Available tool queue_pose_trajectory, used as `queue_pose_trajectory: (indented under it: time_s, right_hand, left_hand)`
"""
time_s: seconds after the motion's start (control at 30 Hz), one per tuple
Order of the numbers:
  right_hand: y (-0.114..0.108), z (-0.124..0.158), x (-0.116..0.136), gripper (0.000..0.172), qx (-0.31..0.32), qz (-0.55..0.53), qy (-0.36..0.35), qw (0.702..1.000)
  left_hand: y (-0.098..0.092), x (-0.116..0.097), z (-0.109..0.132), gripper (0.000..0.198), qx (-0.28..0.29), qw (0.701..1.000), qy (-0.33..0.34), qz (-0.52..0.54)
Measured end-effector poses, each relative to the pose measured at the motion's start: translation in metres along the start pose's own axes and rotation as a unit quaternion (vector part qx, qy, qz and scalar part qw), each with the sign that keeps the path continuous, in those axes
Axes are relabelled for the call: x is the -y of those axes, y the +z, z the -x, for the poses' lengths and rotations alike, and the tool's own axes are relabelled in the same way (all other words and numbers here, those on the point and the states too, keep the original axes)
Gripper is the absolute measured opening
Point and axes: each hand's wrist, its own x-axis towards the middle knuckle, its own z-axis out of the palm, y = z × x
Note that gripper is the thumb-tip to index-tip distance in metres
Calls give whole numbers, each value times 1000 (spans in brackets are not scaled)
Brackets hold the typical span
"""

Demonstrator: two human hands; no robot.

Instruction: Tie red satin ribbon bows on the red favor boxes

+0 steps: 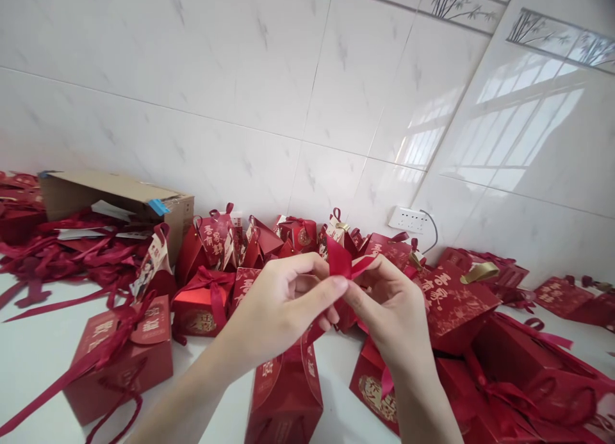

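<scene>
A red satin ribbon (pixel 339 259) is pinched between my two hands, with a flat loop of it standing up above the fingertips. My left hand (pixel 293 296) has thumb and fingers closed on the ribbon from the left. From the right, my right hand (pixel 391 306) grips it too, and both thumbs meet at the middle. Directly below stands a red gift box (pixel 286 393) with pale lettering, the ribbon running down toward its top. My hands hide part of the box's upper end and the lower fingers.
At left lies a red gift box (pixel 120 361) with loose ribbon and cord. An open cardboard box (pixel 120 188) holds ribbons and papers behind it. Several red boxes line the wall, and more crowd the right, including a large one (pixel 456 303). A power strip (pixel 410 220) is against the tiles.
</scene>
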Motion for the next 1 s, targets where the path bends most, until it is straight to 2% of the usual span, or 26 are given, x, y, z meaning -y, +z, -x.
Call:
queue_pose_trajectory:
  time_s: [0.23,0.33,0.43,0.57,0.67,0.73,0.83,0.93,1.0]
  right_hand:
    - [-4,1,-6,16,67,-94,38,993]
    - [-6,0,-6,8,51,-84,-8,995]
    - [-8,0,-4,2,62,-7,-65,996]
    - [-8,0,-3,11,112,73,-118,984]
    - [-7,0,-1,16,156,80,-118,978]
    - [-4,0,-2,16,152,81,-103,980]
    - [0,1,-4,2,117,44,-63,990]
    - [3,2,-7,19,99,18,-27,995]
    - [3,3,-7,15,87,65,-36,993]
  left_hand:
    - [2,4,-5,24,-1,998,-16,58]
    - [-2,7,-9,22,-45,992,-22,117]
    - [-7,10,-13,20,-75,986,-10,149]
    - [-11,11,-16,22,-79,992,30,93]
    - [-13,9,-15,24,-72,995,58,48]
    - [-13,8,-13,25,-65,995,71,27]
    - [-14,6,-11,24,-63,994,86,1]
    - [-15,3,-7,23,-56,994,81,-37]
    - [-16,1,-4,24,-48,992,78,-84]
